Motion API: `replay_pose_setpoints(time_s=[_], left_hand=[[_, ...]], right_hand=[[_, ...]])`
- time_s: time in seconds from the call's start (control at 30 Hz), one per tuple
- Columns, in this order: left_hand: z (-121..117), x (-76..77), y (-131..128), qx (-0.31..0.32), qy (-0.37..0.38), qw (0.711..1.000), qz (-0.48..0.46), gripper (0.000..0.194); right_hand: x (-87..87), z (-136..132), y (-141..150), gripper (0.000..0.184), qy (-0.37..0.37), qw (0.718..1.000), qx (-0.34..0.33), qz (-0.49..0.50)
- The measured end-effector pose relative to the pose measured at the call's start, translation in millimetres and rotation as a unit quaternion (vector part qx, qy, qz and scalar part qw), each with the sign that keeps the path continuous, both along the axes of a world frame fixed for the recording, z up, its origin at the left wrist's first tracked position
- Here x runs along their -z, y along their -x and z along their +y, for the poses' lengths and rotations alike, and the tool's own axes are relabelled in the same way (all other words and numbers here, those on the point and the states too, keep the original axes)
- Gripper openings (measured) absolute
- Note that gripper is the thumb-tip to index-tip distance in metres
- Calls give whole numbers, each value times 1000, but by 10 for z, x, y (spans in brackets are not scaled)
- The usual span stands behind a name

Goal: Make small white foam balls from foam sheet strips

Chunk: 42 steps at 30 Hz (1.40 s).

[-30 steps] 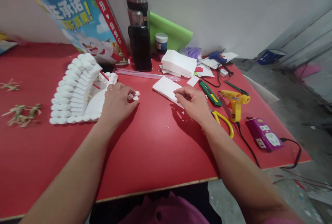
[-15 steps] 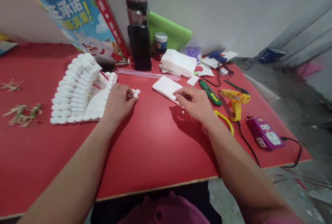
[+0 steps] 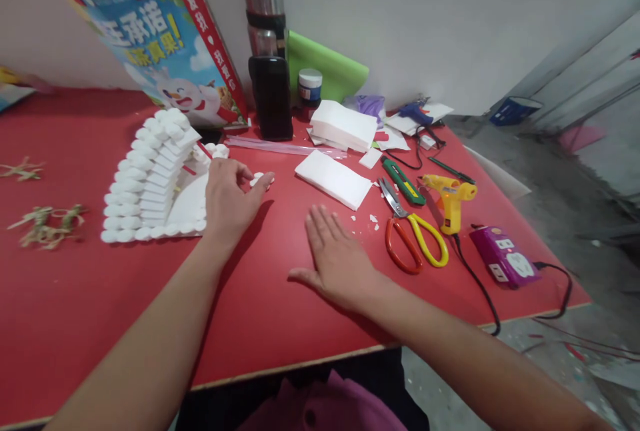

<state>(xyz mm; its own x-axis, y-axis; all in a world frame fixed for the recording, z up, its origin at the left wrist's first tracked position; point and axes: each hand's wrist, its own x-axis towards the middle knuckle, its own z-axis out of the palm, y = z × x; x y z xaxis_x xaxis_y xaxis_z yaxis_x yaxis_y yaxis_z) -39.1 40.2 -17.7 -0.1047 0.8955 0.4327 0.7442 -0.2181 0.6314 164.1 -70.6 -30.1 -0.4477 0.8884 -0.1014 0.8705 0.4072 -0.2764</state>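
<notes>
My right hand (image 3: 335, 258) lies palm down with its fingers stretched out and the thumb apart, on the red tabletop below a folded white sheet (image 3: 333, 179). My left hand (image 3: 231, 201) rests beside a white model (image 3: 165, 174) edged with rows of rounded white pieces. Its fingers are bent, and the thumb stands apart from them over a few small white discs (image 3: 259, 178). I see nothing gripped in it. Right of my right hand lie scissors (image 3: 407, 234) with one red and one yellow handle. White scraps (image 3: 373, 219) lie between the sheet and the scissors.
A green utility knife (image 3: 403, 181), a yellow glue gun (image 3: 450, 201) and a purple power socket (image 3: 505, 258) with cords sit at right. Behind are a stack of white sheets (image 3: 345, 123), a black phone (image 3: 271, 99) and a printed box (image 3: 185, 64). Straw figures (image 3: 47, 226) lie at left.
My right hand has left the white sheet's edge, moved down and left, and flattened on the table, uncovering the scissors. My left thumb has spread away from the fingers over the discs.
</notes>
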Motion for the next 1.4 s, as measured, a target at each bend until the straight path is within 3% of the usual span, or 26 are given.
replay_pose_setpoints(time_s=[0.17,0.27,0.33,0.43,0.53,0.7,0.83,1.03,1.27,1.4], left_hand=[[-91,-71,-73,45,-53,996,-48,25],[-129,-41,-127,73,-53,994,-55,18],[-147,-13,-160,91,-44,994,-41,14],[-165,14,-191,113,-33,993,-23,8],[-179,22,-196,131,-29,990,-31,15],[-212,16,-216,164,-17,986,-29,14],[-234,24,-261,198,-8,980,-25,12],[-206,80,-258,205,-25,978,-32,11],[-187,112,-251,211,-40,976,-32,11],[-188,92,-261,191,-37,979,-53,11]], right_hand=[[35,-213,-440,100,-55,992,98,-56],[-125,-259,-610,61,-128,980,124,-92],[-322,-148,-664,39,-166,972,133,-96],[-577,199,-621,28,-204,967,141,-62],[-585,592,-489,12,-234,959,157,-5],[-213,918,-438,24,-124,970,191,90],[-20,960,-578,14,-73,960,203,179],[-28,1028,-696,13,-41,938,208,273],[-79,1028,-721,18,-30,935,218,278],[-135,1007,-709,15,-76,912,224,335]])
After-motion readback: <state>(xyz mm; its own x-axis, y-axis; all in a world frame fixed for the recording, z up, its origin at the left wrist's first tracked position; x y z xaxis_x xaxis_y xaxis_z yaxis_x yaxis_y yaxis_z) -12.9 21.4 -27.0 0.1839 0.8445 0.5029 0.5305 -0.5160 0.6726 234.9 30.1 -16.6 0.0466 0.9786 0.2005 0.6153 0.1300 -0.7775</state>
